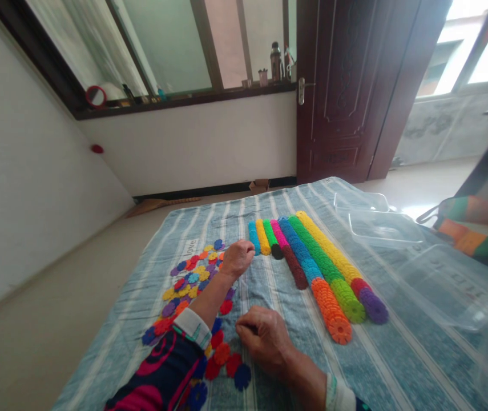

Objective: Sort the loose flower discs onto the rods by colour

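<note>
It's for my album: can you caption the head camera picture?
Left hand beside neat disc rows, right hand curled nearby, colourful discs scattered on striped cloth.

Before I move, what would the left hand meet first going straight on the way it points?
Likely the short light-blue row of discs; the left hand looks close, though contact is unclear.

One head-worn view looks forward and down from close behind the bare left hand [238,258] and bare right hand [267,337], towards the dark-red panelled door [346,80] beyond.

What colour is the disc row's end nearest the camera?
The row's end is orange; head view shows it.
</note>
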The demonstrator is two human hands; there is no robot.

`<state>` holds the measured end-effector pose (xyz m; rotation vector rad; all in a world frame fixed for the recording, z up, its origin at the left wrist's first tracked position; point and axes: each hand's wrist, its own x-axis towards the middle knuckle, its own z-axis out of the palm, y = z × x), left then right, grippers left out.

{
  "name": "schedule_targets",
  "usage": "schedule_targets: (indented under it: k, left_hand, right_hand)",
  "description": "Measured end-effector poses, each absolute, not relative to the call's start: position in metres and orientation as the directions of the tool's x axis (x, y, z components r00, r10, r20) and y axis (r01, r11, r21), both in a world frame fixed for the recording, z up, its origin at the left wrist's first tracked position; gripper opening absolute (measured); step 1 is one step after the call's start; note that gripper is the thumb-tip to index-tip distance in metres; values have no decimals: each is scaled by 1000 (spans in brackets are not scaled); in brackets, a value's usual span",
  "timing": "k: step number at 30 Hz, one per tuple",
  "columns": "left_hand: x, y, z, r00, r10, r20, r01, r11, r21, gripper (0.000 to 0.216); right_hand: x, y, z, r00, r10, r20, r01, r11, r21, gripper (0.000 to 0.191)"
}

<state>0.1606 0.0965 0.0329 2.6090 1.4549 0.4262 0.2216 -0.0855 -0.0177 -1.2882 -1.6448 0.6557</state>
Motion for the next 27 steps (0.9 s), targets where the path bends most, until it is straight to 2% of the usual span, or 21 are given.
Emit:
schedule_targets:
  k: [9,13,19,22,27]
  left_hand:
    - [93,58,38,484,861,156,792,-507,341,18]
    - [63,27,47,500,865,50,774,-472,422,16]
    - [40,-27,56,586,796,-153,730,-437,525,11]
    - [39,-47,57,591,784,-188,739,-433,516,11]
    - [32,-63,52,548,827,-130,783,-451,428,13]
  right_hand:
    - [227,-90,-13,-39,952,304,385,295,-874,23]
    - [229,-92,-15,-34,955,296,374,286,-882,20]
    - [231,-93,-18,-41,950,309,369,302,-879,21]
    - [231,-93,-20,-35,949,313,355,305,-884,21]
    - [234,-95,-18,-38,946,321,337,314,-888,19]
